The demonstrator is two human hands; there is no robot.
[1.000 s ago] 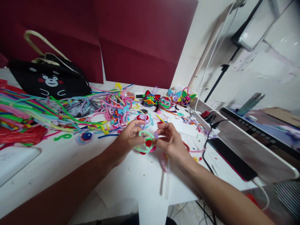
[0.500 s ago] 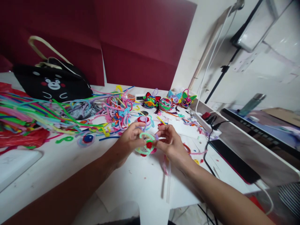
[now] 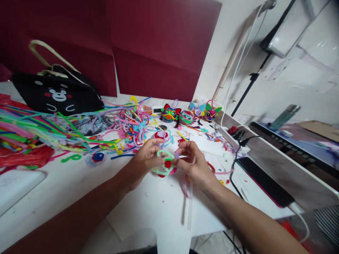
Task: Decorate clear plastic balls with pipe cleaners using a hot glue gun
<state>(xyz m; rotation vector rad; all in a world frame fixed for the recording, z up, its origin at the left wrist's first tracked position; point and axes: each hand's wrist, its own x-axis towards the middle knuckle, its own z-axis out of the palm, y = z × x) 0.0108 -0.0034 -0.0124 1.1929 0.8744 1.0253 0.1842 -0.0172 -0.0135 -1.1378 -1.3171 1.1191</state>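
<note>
Between my hands is a small round ornament of pale green pipe cleaner (image 3: 160, 153), bent in loops about a red centre. My left hand (image 3: 147, 160) pinches its left side between thumb and fingers. On the right side, my right hand (image 3: 194, 164) has its thumb and fingertips closed at the ornament's edge. A short purple piece (image 3: 177, 154) shows at those right fingertips. Below the right hand, a translucent stick (image 3: 190, 211) points toward me, beside a loop of pink pipe cleaner (image 3: 184, 188). My fingers hide part of the ornament.
Loose pipe cleaners (image 3: 132, 127) heap up at the left and middle. Several finished animal-face ornaments (image 3: 171, 113) stand at the back. A black bag (image 3: 58, 93) is at the back left. A charging phone (image 3: 265, 181) and cables lie at the right, by a raised ledge (image 3: 286, 169).
The view has shifted very slightly. Both hands keep the same hold on the pipe cleaner ornament.
</note>
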